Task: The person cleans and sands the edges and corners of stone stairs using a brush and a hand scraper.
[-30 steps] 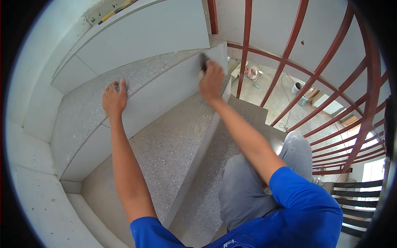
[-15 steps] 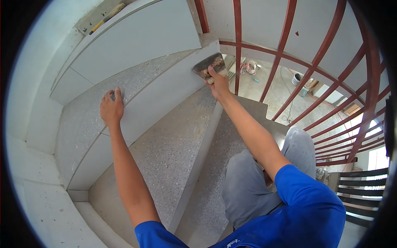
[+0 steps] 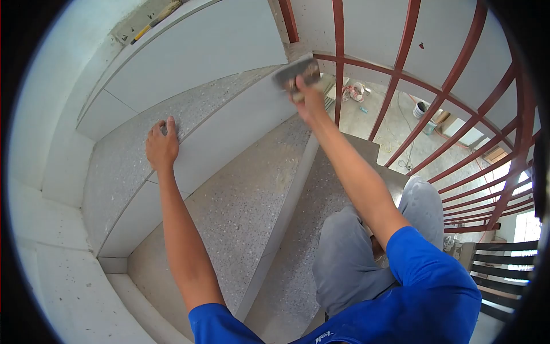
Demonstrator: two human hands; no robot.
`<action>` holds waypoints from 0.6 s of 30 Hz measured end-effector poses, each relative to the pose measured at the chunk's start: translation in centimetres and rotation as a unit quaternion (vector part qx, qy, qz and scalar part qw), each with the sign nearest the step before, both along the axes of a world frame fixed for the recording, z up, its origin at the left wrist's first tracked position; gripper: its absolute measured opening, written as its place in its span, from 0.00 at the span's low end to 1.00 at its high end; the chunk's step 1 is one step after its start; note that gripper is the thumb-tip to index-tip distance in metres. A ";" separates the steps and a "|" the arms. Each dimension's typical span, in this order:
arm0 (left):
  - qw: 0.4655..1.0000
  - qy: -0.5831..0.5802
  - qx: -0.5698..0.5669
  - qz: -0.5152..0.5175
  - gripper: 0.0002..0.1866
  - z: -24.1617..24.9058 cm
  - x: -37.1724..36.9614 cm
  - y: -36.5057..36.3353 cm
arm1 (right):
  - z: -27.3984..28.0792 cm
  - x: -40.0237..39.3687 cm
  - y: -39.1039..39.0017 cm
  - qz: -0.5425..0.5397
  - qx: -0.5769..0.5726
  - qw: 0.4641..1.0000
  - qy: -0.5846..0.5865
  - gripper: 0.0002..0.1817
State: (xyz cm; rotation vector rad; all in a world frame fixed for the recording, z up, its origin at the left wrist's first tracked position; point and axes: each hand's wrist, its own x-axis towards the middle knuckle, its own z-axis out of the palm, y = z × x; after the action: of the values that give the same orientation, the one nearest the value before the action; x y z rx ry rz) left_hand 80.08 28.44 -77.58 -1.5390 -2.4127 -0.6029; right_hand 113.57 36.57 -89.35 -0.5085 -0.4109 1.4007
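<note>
The person is kneeling on a curved staircase, both arms reaching forward and up. The left hand (image 3: 162,146) is lying flat, fingers spread and gripping nothing, on the speckled terrazzo tread (image 3: 126,166) near its front edge, just above the pale riser tile (image 3: 229,135). The right hand (image 3: 307,94) is clenching the handle of a trowel (image 3: 297,72), whose flat, mortar-stained blade is sitting at the upper right end of that same riser tile, at the outer corner of the step and just beside the red metal railing (image 3: 338,63). Whether the blade is pressing on the tile edge or held slightly off it cannot be determined. A lower terrazzo tread (image 3: 240,212) is lying beneath the forearms, and the person's grey trouser leg (image 3: 344,258) is resting on the step below it. A yellow-handled tool (image 3: 152,18) is lying on a step higher up, well apart from both hands. Through the railing bars, a bucket (image 3: 421,108) is standing on the floor far below.
</note>
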 end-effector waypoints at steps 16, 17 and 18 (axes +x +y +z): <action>1.000 0.019 0.015 -0.012 0.32 -0.1 0.1 0.1 | -0.3 1.6 -1.0 -0.008 0.015 0.993 -0.118 0.12; 1.000 0.021 0.013 -0.011 0.32 -0.2 0.1 -0.1 | -0.5 1.5 -2.1 -0.027 0.008 0.982 -0.185 0.12; 1.000 0.023 0.014 -0.008 0.32 -0.1 0.0 0.0 | -0.7 1.6 -2.3 -0.043 -0.001 0.942 -0.332 0.12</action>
State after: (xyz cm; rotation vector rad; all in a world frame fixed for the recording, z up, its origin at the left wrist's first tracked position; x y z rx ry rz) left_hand 80.09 28.44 -77.72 -1.5458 -2.3503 -0.5969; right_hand 115.15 34.26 -90.02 -0.9923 -0.9166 1.1158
